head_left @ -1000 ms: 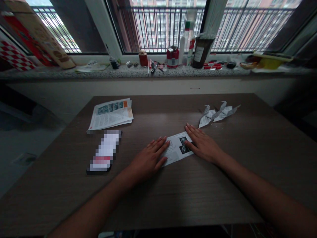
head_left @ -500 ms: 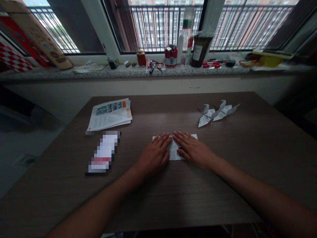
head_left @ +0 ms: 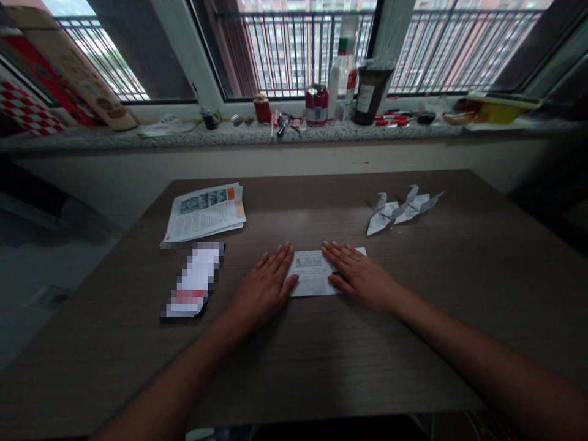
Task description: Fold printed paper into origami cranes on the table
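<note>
A printed sheet of paper (head_left: 312,275), rectangular and apparently folded, lies flat on the brown table (head_left: 294,361) in front of me. My left hand (head_left: 269,282) rests flat at its left end, fingers stretched out and pointing away from me. Across the right part of the paper lies my right hand (head_left: 358,272), also flat with fingers extended, covering much of that end. Neither hand grips anything. Between the hands the printed text shows.
Two folded paper cranes (head_left: 404,208) stand at the back right. Printed sheets (head_left: 206,211) lie at the back left, with a phone (head_left: 193,282) nearer me. The windowsill (head_left: 239,138) holds a red can (head_left: 316,105), bottles (head_left: 340,79) and a dark cup (head_left: 367,92).
My left hand has slid left along the paper to its left end, uncovering more of the printed middle. My right hand has stayed nearly in place.
</note>
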Demonstrator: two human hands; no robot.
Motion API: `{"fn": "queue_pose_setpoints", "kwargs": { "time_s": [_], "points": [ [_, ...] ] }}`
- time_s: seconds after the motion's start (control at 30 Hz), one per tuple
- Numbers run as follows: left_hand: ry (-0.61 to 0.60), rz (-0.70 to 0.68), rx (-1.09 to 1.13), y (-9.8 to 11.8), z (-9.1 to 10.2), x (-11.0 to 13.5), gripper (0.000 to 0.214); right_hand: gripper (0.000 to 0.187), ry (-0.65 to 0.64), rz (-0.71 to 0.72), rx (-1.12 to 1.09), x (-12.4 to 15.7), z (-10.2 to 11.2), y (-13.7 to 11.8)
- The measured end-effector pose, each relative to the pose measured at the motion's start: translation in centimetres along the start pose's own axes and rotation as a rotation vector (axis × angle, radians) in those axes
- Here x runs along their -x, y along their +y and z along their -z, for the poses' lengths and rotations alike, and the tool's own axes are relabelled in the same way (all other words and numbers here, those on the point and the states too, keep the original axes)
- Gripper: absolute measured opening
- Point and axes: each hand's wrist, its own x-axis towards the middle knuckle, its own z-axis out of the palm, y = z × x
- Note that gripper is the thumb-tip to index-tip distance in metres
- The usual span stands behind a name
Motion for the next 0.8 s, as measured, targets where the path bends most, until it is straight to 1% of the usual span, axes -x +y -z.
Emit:
{"fn": "queue_pose_setpoints", "kwargs": {
  "time_s": [0.13,0.27,0.37,0.5,0.57,0.67,0.73,0.8],
  "points": [
    [0.002,-0.003,0.005,-0.1,0.1,0.0,0.064,0.08,0.016,-0.067,0.006,0.8,0.3,1.0],
    [0.009,-0.007,0.008,0.0,0.1,-0.1,0.063,0.077,0.023,-0.145,0.032,1.8,0.6,2.3],
    [0.008,-0.005,0.003,-0.1,0.0,-0.1,0.063,0.076,0.018,-0.155,0.055,2.2,0.6,2.9],
    [0.009,-0.002,-0.009,0.0,-0.1,-0.1,0.062,0.079,0.034,-0.163,0.079,2.3,0.5,2.9],
    [0.03,0.004,-0.024,0.3,0.1,-0.2,0.062,0.08,0.045,-0.163,0.093,2.2,0.5,2.8],
    [0.119,0.0,-0.04,1.0,0.7,-0.5,0.062,0.08,0.065,-0.176,0.107,2.1,0.4,2.4],
    [0.146,-0.084,-0.027,1.8,1.2,-0.7,0.06,0.08,0.076,-0.202,0.105,2.0,0.3,2.2],
    [0.099,-0.216,0.011,2.7,1.6,-0.7,0.057,0.079,0.079,-0.232,0.094,1.8,0.3,2.0]
  ]
}}
